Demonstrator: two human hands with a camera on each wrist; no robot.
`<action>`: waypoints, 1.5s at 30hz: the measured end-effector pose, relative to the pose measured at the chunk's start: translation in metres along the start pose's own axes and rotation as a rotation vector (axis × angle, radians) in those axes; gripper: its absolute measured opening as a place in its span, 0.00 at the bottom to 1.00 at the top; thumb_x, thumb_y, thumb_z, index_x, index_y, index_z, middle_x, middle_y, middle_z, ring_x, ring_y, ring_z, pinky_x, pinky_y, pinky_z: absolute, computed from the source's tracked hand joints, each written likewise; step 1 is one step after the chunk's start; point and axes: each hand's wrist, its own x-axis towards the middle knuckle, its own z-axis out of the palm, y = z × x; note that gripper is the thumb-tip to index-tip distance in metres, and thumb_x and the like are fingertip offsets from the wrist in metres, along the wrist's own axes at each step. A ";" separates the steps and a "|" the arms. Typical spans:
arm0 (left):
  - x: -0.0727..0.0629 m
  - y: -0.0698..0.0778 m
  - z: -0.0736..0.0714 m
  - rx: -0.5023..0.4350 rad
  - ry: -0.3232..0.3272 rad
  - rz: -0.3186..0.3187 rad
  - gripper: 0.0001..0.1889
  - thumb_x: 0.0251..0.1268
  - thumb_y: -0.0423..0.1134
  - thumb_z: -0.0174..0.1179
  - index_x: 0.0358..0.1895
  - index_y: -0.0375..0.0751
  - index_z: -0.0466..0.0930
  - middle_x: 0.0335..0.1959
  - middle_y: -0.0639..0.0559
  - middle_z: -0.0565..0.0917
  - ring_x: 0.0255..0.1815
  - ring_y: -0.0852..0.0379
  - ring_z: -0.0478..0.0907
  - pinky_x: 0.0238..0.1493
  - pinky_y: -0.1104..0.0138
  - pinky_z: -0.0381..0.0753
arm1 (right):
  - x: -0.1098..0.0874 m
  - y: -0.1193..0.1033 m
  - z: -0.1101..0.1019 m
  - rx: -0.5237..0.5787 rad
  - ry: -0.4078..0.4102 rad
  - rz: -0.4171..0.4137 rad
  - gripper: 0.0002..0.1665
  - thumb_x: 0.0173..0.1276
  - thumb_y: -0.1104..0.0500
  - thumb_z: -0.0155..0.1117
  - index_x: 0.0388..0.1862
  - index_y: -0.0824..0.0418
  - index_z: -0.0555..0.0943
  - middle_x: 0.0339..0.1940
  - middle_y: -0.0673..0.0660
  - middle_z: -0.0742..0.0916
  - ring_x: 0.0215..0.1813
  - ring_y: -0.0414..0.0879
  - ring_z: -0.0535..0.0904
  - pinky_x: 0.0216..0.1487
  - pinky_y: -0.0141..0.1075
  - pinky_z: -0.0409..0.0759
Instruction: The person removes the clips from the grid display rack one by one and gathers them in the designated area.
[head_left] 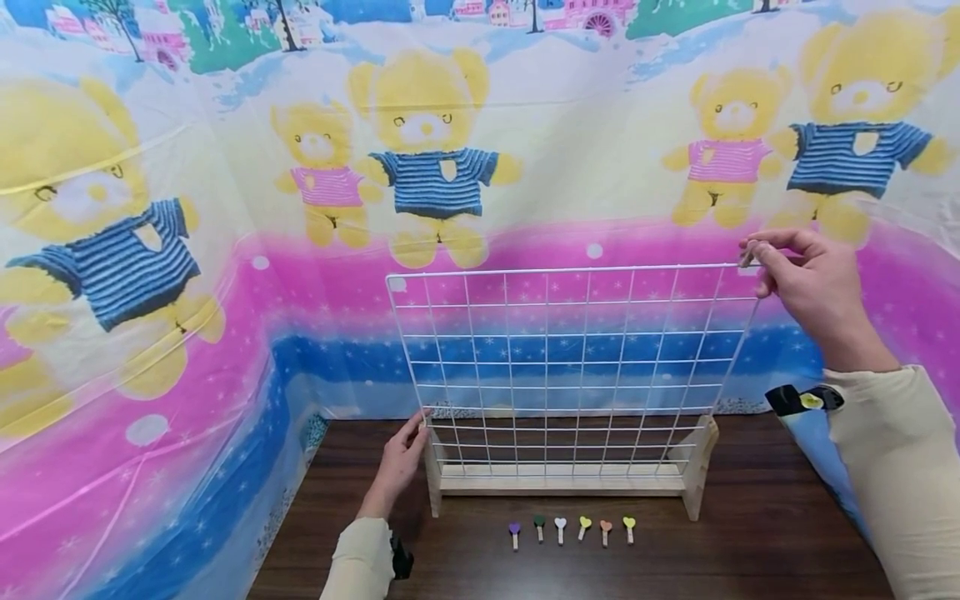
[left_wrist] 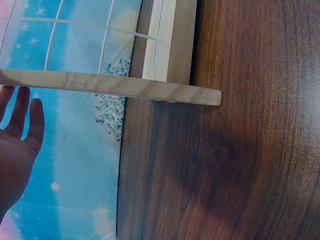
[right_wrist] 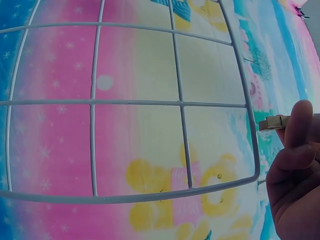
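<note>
Wire grid: white, upright, seated in a wooden stand on the dark wood tabletop, towards the back edge, before a bear-print cloth backdrop.

Right hand: raised at the grid's upper right corner, its grip closed on a small wooden clothespin pinched between thumb and fingertips. In the right wrist view the pin sits just beside the outer wire of the corner; whether it touches cannot be told.

Left hand: low at the grid's lower left, beside the stand's left upright, fingers straight and relaxed, grip open. In the head view the fingertips lie at the grid's edge; the left wrist view shows the palm apart from the stand's foot.

Clothespins: six, small, with coloured heart heads, in a row on the tabletop just in front of the stand.

Sleeves: cream, both arms.
</note>
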 end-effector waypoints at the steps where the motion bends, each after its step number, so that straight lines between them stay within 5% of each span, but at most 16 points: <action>1: 0.000 0.000 0.000 -0.004 0.002 0.000 0.21 0.74 0.37 0.49 0.67 0.39 0.68 0.60 0.34 0.73 0.55 0.42 0.72 0.50 0.52 0.74 | -0.001 0.000 -0.001 0.003 0.001 -0.006 0.14 0.69 0.59 0.59 0.49 0.65 0.82 0.36 0.48 0.84 0.20 0.39 0.75 0.26 0.24 0.76; 10: -0.011 0.023 -0.003 -0.021 -0.020 0.005 0.21 0.74 0.35 0.49 0.67 0.36 0.67 0.60 0.31 0.72 0.55 0.39 0.72 0.50 0.49 0.73 | -0.019 0.001 -0.003 -0.062 -0.021 -0.028 0.15 0.69 0.60 0.59 0.49 0.67 0.82 0.33 0.44 0.85 0.18 0.40 0.76 0.25 0.24 0.76; 18: -0.004 0.001 0.002 0.025 0.008 -0.009 0.22 0.74 0.43 0.49 0.68 0.45 0.68 0.63 0.39 0.72 0.57 0.45 0.72 0.52 0.52 0.74 | -0.039 0.014 -0.004 -0.133 -0.061 -0.077 0.14 0.68 0.62 0.60 0.49 0.68 0.82 0.29 0.43 0.85 0.17 0.42 0.75 0.22 0.25 0.74; 31: -0.003 0.002 0.001 0.006 0.007 -0.007 0.22 0.74 0.41 0.49 0.68 0.44 0.68 0.65 0.37 0.69 0.58 0.44 0.71 0.53 0.50 0.72 | -0.071 0.043 -0.001 -0.278 -0.151 -0.002 0.16 0.69 0.56 0.60 0.51 0.62 0.83 0.28 0.44 0.86 0.18 0.44 0.76 0.11 0.36 0.62; 45: -0.003 0.000 0.002 0.021 0.015 0.006 0.22 0.74 0.43 0.49 0.68 0.43 0.67 0.63 0.39 0.71 0.56 0.45 0.73 0.52 0.51 0.73 | -0.089 0.061 0.004 -0.309 -0.254 0.060 0.20 0.68 0.50 0.60 0.52 0.60 0.83 0.16 0.54 0.81 0.19 0.45 0.75 0.13 0.37 0.60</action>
